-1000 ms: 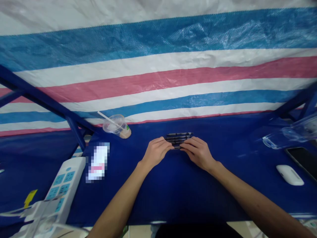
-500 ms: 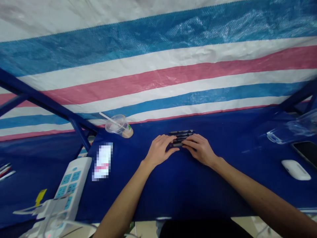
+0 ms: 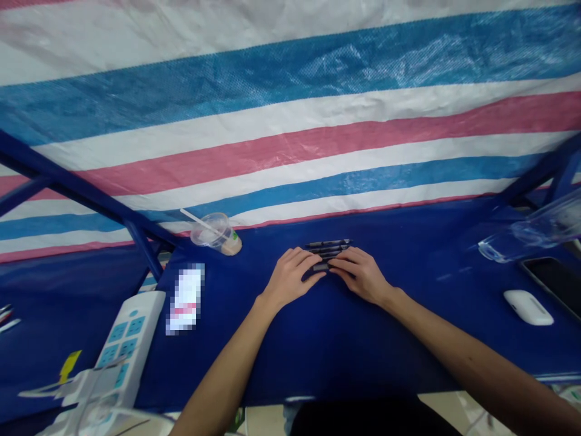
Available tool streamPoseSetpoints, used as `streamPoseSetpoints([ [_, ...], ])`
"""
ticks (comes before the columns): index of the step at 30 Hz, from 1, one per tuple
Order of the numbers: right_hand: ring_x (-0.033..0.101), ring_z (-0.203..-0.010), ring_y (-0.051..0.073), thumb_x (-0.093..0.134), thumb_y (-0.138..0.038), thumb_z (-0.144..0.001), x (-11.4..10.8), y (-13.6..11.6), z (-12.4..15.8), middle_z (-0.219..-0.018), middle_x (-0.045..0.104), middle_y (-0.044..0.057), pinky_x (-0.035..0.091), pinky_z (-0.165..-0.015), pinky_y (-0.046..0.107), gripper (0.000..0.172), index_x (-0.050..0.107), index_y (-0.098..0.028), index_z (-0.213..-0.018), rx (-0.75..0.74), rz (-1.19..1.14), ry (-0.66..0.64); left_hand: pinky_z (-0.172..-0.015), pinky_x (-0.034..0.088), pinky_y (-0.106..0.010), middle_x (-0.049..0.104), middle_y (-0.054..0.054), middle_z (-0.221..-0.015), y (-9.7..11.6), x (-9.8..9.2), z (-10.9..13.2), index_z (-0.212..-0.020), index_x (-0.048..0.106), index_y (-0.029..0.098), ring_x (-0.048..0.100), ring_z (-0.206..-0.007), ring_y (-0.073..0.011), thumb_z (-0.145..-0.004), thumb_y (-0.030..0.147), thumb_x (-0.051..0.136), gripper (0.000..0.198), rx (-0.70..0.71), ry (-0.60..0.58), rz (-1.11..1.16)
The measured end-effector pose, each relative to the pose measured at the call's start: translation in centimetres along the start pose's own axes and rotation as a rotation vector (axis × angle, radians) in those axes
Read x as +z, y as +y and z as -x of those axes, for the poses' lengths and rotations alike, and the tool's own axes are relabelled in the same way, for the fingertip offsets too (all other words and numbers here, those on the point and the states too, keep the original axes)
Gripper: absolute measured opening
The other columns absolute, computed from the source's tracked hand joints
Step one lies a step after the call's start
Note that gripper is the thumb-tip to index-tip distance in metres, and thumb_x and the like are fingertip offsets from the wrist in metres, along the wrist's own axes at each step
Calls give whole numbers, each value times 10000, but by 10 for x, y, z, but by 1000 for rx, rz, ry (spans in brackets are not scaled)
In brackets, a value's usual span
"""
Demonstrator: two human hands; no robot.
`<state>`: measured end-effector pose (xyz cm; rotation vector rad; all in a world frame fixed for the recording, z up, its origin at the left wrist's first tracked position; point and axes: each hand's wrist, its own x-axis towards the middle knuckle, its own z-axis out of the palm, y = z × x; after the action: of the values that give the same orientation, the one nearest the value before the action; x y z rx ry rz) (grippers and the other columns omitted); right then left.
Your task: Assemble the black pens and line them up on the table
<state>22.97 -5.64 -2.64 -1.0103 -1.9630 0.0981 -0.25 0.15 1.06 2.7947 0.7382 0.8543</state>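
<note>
Your left hand [image 3: 290, 280] and your right hand [image 3: 362, 276] sit close together on the bench, palms down, fingers curved inward. Between them lies a tight row of slim black pens [image 3: 327, 250], side by side and roughly level on the bench. The fingertips of both hands touch the nearest pens from either side, but you can't tell from this view whether they are actually gripping them or only resting there.

The bench [image 3: 363, 354] is covered in dark blue cloth, with a striped blue, white and pink woven plastic tarp [image 3: 290, 151] behind it, held by a blue metal frame [image 3: 77, 184]. Up and to your left stands a clear plastic cup with a white straw [image 3: 215, 233], tipped on its side with pale liquid inside. Nearer on that side is a small white-and-pink object [image 3: 186, 300], too blurred to identify, and beyond it a white power strip with teal sockets [image 3: 131, 345]. To your right lie a white computer mouse [image 3: 528, 307], a black smartphone [image 3: 556, 284] and a clear plastic container [image 3: 544, 227].
</note>
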Motion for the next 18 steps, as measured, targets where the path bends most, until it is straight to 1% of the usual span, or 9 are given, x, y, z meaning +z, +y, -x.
streamPoseSetpoints([
  [2,653,-843,200,632,-209,-990,0,0,0,-972,735,75,546,-790,379,152,733,-224,-1102,-5,15,-13,-824,495,-363,738,-58,-1017,-1,1,0,-1052,691,200,650,-928,-194,-1005,368,623,188,12,-27,2],
  [3,651,-835,198,632,-209,-989,-1,0,0,-966,735,74,543,-782,374,151,735,-225,-1099,-7,21,-20,-818,493,-360,736,-57,-1001,-1,1,0,-1018,701,200,646,-923,-192,-1015,359,604,186,12,-40,5],
  [4,651,-831,196,634,-208,-988,-1,0,-1,-963,734,72,541,-777,371,151,737,-226,-1096,-8,24,-22,-815,493,-361,735,-60,-996,-2,1,0,-1013,707,200,644,-923,-194,-1020,362,594,198,9,-51,10],
  [8,657,-846,200,632,-206,-985,-2,-1,-1,-976,738,70,547,-791,378,165,738,-233,-1108,-9,13,-16,-851,508,-393,735,-80,-1063,-1,1,0,-1182,678,203,646,-972,-224,-990,443,630,311,-8,-49,16],
  [9,656,-847,201,629,-207,-987,-2,-1,-1,-976,739,71,549,-792,380,167,737,-234,-1112,-7,11,-17,-856,510,-396,735,-81,-1070,0,1,0,-1190,672,204,647,-975,-225,-989,443,633,315,-8,-48,15],
  [13,647,-830,199,629,-208,-990,-2,-1,-1,-965,740,72,548,-778,380,156,737,-225,-1101,-7,19,-18,-847,503,-379,735,-66,-1042,0,1,0,-1072,701,208,644,-957,-205,-1028,353,579,194,5,-82,29],
  [15,648,-833,200,628,-205,-990,-2,-1,0,-969,739,74,548,-775,379,157,734,-221,-1104,-12,15,-12,-868,507,-386,732,-70,-1086,0,0,-1,-1161,690,217,642,-997,-213,-1026,366,585,227,5,-97,38],
  [17,653,-846,205,625,-203,-990,-2,-2,-1,-979,739,76,551,-775,382,166,731,-221,-1117,-12,2,-8,-898,510,-401,724,-78,-1138,1,0,-1,-1261,654,218,636,-1037,-224,-1011,395,609,309,7,-93,36],
  [18,655,-852,207,624,-204,-990,-2,-2,-1,-981,739,78,552,-778,385,168,730,-223,-1120,-10,-3,-6,-906,510,-402,723,-78,-1145,1,0,-1,-1268,650,216,634,-1041,-224,-1009,394,613,316,11,-92,33],
])
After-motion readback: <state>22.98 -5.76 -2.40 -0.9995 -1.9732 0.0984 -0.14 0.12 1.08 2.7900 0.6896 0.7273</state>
